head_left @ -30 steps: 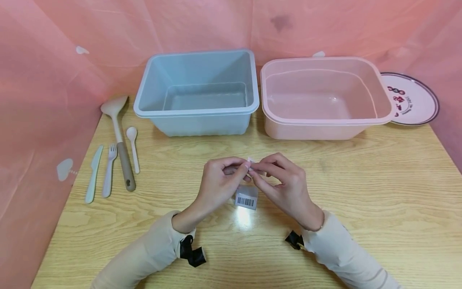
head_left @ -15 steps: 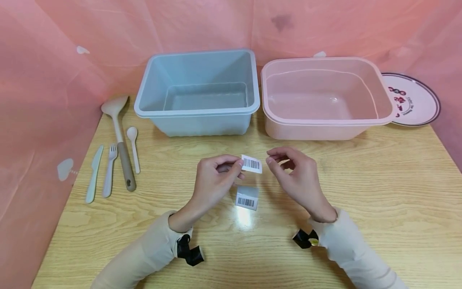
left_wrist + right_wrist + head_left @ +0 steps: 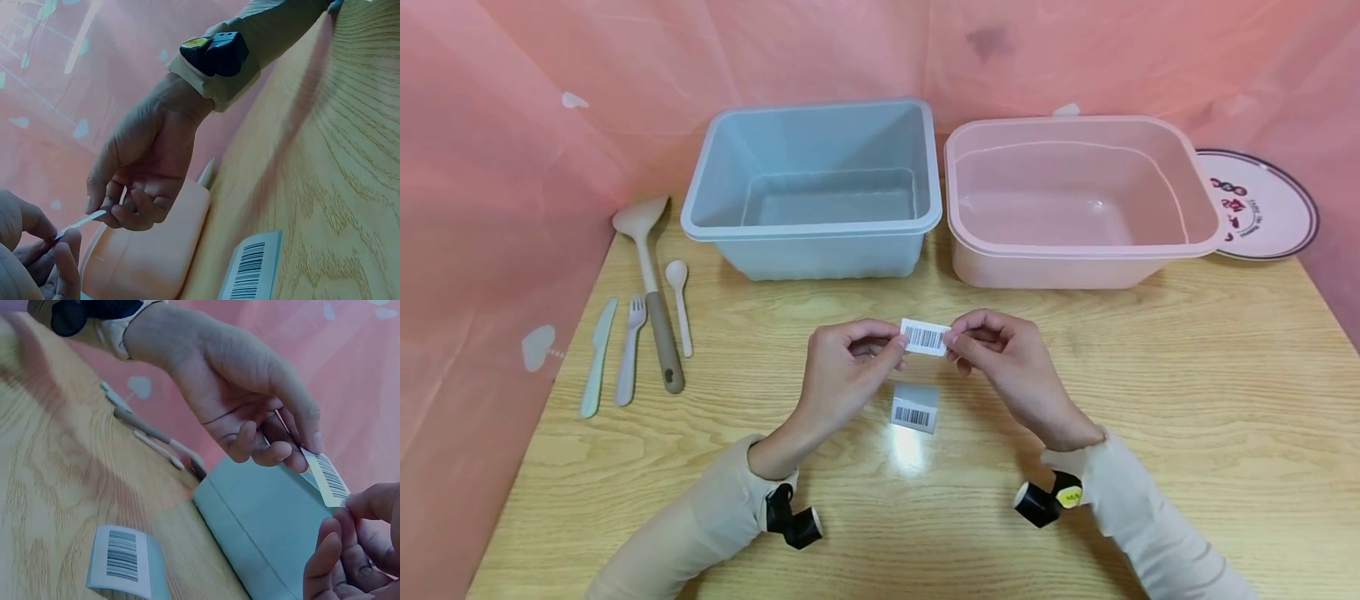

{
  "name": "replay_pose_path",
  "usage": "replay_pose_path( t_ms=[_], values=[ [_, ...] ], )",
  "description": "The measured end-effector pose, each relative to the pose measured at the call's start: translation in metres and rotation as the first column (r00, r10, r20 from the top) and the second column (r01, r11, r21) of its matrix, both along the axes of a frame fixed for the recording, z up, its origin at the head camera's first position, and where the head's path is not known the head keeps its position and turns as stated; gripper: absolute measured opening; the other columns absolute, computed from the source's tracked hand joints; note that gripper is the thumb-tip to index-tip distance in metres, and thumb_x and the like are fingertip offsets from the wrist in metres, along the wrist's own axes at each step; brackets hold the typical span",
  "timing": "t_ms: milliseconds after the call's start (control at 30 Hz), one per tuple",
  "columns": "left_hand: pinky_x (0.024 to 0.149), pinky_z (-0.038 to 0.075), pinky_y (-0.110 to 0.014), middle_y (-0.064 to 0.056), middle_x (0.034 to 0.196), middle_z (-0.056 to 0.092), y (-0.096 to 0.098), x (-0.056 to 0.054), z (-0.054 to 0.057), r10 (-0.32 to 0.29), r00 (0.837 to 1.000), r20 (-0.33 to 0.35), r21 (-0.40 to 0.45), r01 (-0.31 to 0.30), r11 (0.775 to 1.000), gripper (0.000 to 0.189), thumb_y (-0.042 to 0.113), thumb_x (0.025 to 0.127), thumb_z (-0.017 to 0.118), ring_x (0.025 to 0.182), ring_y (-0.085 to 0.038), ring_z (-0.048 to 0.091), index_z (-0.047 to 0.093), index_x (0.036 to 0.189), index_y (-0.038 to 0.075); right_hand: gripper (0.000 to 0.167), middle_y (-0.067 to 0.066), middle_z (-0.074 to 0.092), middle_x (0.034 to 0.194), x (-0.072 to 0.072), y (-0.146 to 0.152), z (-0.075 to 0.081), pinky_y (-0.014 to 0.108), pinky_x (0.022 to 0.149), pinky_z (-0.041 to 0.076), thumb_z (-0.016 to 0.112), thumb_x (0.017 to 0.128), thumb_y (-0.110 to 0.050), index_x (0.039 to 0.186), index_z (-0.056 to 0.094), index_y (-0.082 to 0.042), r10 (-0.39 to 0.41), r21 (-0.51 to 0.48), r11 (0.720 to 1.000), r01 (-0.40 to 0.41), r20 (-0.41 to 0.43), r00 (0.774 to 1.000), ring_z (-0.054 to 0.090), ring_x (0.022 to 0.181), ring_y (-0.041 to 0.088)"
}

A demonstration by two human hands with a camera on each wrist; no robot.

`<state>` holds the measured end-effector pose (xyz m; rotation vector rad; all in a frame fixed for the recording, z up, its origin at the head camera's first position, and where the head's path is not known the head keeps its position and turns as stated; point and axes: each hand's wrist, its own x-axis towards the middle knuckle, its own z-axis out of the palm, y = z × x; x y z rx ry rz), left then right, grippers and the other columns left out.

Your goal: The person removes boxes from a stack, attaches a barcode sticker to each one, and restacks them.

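A small white barcode label [image 3: 924, 337] is stretched between both hands above the table. My left hand [image 3: 853, 367] pinches its left end between thumb and fingers. At the other end my right hand [image 3: 1011, 367] pinches it the same way, as the right wrist view also shows for the label [image 3: 326, 478]. Below the hands, on the table, lies a second barcode label on a grey-blue backing piece [image 3: 914, 408]; in the left wrist view this backed label [image 3: 251, 269] curls up slightly at an edge.
A blue-grey bin [image 3: 812, 250] and a pink bin [image 3: 1052, 268] stand at the back. A round plate [image 3: 1270, 208] lies partly behind the pink bin. On the left are a spatula [image 3: 658, 325], a spoon [image 3: 679, 292], a fork [image 3: 629, 358] and a knife [image 3: 597, 358].
The hands drew apart, leaving the label in the left hand, its barcode showing. My right hand then came back left and now pinches the label's right end.
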<state>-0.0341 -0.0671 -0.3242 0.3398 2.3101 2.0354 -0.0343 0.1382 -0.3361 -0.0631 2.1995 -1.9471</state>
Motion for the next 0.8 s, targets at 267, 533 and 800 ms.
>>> replay_pose_path(
  t_ms=[267,533,800],
  values=[
    [0.063,0.06,-0.033,-0.023,0.081,0.071,-0.008,0.0,-0.003,0.025,0.999,0.02,-0.048,-0.024,0.999,0.01,0.003,0.086,0.069,0.066,-0.024,0.071,0.073,0.092,-0.005,0.012,0.005,0.066,0.084,-0.002,-0.006,-0.002,0.023,0.06,0.053,0.068,0.09,-0.008,0.096,0.065,0.001,0.006,0.088,0.996,0.003,-0.109,0.994,0.06,0.068,0.014],
    [0.058,0.057,-0.026,-0.021,0.081,0.073,-0.02,0.0,-0.008,0.062,0.998,-0.022,-0.138,-0.064,0.988,0.011,0.007,0.087,0.071,0.065,-0.019,0.07,0.074,0.092,-0.002,0.004,0.007,0.068,0.082,-0.004,-0.022,-0.005,0.016,0.058,0.05,0.07,0.085,0.0,0.087,0.067,-0.001,0.045,0.216,0.975,0.043,-0.385,0.922,0.057,0.067,0.006],
    [0.05,0.048,-0.019,-0.017,0.076,0.073,-0.036,-0.004,-0.013,0.138,0.989,-0.044,-0.243,-0.145,0.959,0.012,0.011,0.087,0.072,0.065,-0.021,0.07,0.076,0.092,0.001,0.003,0.004,0.069,0.079,-0.014,-0.039,-0.007,0.02,0.058,0.051,0.07,0.086,-0.002,0.086,0.067,-0.003,0.142,0.263,0.965,-0.01,-0.487,0.862,0.059,0.064,0.006]
  ],
)
